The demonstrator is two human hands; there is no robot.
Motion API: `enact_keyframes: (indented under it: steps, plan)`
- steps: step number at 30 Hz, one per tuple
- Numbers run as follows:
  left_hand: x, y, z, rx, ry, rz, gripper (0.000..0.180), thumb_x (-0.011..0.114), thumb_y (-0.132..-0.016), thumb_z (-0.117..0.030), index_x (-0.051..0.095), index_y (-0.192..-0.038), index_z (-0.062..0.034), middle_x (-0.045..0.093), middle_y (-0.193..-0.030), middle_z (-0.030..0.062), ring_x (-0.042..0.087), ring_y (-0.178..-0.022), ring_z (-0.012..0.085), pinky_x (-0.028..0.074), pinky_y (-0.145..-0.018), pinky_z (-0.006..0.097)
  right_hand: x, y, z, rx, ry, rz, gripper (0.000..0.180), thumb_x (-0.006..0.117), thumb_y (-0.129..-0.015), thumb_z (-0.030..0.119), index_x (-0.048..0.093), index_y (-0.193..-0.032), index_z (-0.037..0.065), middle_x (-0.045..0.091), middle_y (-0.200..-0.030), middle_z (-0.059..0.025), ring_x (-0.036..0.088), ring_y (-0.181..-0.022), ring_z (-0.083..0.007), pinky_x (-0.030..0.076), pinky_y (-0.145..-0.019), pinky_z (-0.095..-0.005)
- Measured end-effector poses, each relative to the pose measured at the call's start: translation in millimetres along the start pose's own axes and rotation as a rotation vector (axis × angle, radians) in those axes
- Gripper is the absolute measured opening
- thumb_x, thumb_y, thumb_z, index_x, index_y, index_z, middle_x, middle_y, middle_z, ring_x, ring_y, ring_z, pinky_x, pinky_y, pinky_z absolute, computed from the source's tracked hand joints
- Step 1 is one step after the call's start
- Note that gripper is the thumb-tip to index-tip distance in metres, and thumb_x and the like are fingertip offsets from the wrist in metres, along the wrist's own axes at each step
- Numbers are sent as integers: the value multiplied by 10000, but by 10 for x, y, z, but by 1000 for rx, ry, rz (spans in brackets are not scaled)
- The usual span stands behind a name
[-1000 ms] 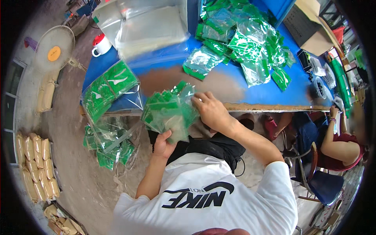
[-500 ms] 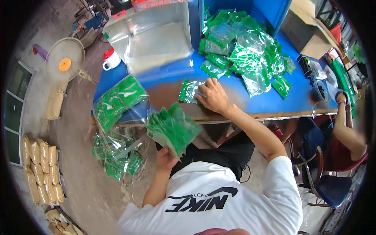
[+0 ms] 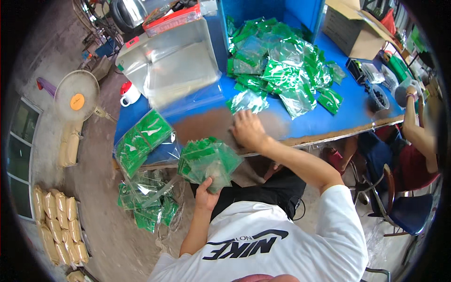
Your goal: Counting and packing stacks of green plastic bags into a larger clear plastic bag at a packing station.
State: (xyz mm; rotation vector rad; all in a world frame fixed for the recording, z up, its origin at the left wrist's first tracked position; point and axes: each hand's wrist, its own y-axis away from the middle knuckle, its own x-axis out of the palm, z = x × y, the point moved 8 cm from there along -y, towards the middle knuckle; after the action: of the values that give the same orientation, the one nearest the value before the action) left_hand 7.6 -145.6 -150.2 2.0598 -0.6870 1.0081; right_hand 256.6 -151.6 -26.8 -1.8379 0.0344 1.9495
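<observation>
thumb and fingers of the left hand (image 3: 206, 195) clamped on a thick spread (image 3: 209, 160) of green-and-clear bags, thumb on top, edges splayed out; held in front of the lap, nearer the body than the heap (image 3: 286, 61) and to its left. fingers of the right hand (image 3: 246, 129) bunched together, palm down just short of the heap, tips at a flat loose bag (image 3: 248, 101) on its near edge; pinching or merely touching, cannot tell.

as for progress, seemingly partway: plenty of bags in the spread, plenty more in the heap, overlapping at all angles, too many to count. finished or waiting, filled or unfilled, cannot tell.

well left of the heap, on the same blue table (image 3: 354, 101), a bundle (image 3: 145, 136) of similar bags, neatly stacked. below that, lower than the heap, a clear wrapper with more green bags (image 3: 155, 202) inside. nearer to the heap, also on the left, a tray (image 3: 133, 61) of clear sheets (image 3: 183, 70), with a mug (image 3: 130, 95) beside it. behind the heap, an open blue bin (image 3: 318, 19). right of the heap, a carton (image 3: 350, 35); farther right, a bowl (image 3: 377, 96) of small dark pieces and a co-worker's hand (image 3: 411, 91).
</observation>
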Motion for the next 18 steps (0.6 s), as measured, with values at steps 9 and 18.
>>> enact_keyframes:
  steps: [9, 18]
  plan:
    - [329, 52, -6, -41, 100, 225, 681, 723, -816, -39, 438, -1435, -38, 528, -1425, 140, 485, -1345, 356, 349, -1166, 598, -212, 171, -192, 53, -109, -9, 278, 586, -909, 202, 631, -1113, 18, 580, -1154, -203, 536, -1170, -372, 473, -946, -496]
    - [633, 11, 137, -80, 6, 167, 639, 712, -851, -89, 450, -1432, -53, 542, -1411, 118, 490, -1341, 334, 365, -1158, 580, -165, -116, -683, 114, 95, -407, 492, 592, -951, 403, 613, -1113, -61, 597, -1190, -229, 559, -1118, -390, 473, -931, -491]
